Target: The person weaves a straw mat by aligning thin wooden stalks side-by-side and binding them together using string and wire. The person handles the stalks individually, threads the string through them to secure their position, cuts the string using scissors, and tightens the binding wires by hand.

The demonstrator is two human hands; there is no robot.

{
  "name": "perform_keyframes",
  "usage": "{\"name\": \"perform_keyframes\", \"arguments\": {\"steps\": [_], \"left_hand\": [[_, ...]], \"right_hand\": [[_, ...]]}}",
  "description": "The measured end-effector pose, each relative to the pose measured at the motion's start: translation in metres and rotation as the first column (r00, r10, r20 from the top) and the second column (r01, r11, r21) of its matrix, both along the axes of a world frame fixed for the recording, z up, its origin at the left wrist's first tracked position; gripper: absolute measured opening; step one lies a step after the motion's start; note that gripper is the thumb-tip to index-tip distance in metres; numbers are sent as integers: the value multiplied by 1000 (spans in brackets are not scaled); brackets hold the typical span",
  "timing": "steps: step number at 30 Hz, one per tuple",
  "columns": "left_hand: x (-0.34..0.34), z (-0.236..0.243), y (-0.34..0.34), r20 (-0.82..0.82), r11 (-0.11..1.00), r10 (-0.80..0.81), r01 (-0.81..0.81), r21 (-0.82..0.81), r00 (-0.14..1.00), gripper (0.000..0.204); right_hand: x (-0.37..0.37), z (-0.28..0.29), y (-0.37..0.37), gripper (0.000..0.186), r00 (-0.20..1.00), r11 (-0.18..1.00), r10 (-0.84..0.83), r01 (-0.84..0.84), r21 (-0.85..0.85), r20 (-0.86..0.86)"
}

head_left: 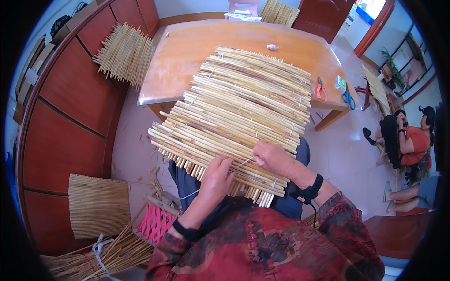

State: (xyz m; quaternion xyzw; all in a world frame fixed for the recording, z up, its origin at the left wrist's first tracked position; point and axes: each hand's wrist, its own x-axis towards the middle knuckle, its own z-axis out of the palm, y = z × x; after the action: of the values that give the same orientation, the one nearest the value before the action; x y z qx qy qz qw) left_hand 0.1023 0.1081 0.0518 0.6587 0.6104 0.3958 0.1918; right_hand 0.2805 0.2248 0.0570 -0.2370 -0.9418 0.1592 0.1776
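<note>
A mat of pale reed stalks [239,122] lies slanted across the person's lap, its far end resting on the wooden table [183,51], and the work in hand looks like the tying of the stalks at the near edge. The left hand [215,178] lies on the lower stalks with its fingers curled down over them, pressing them together; a white string [243,163] runs from under its fingertips up to the right hand [274,158], which has its thumb and forefinger closed on the string and seems to draw it taut across the mat. More string trails down from the left hand toward the lap. As a judgement, this is the tightening of one binding loop, and the next move calls for keeping the tension while the string is passed round the following stalk, with the left hand holding the row flat so that nothing slips. On the table's right end lie orange pliers [321,89] and blue scissors [348,99], well apart from the hands. A finished mat [98,203] lies on the floor to the left.
</note>
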Motion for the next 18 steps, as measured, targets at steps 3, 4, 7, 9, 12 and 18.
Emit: {"name": "perform_keyframes", "arguments": {"steps": [3, 4, 7, 9, 12, 18], "left_hand": [[13, -4, 8, -174, 995, 52, -37, 89, 983, 23], [17, -3, 9, -206, 996, 57, -41, 82, 977, 23], [23, -1, 16, -195, 999, 51, -46, 26, 979, 20], [26, 2, 20, -148, 1000, 27, -29, -13, 989, 17], [32, 23, 23, 391, 915, 31, 132, -381, 920, 14], [30, 35, 26, 453, 969, 28, 88, -232, 891, 15]], "right_hand": [[3, -2, 0, 10, 999, 998, -24, 21, -62, -37], [3, 1, -1, 10, 999, 998, -24, 22, -64, -40], [4, 20, -9, 9, 987, 981, -101, 78, -179, -121], [0, 32, -13, 9, 982, 961, -70, 19, -276, -175], [6, 40, -11, 9, 987, 955, -67, 20, -297, -149], [21, 55, 4, 11, 972, 904, 27, -123, -409, -233]]}}
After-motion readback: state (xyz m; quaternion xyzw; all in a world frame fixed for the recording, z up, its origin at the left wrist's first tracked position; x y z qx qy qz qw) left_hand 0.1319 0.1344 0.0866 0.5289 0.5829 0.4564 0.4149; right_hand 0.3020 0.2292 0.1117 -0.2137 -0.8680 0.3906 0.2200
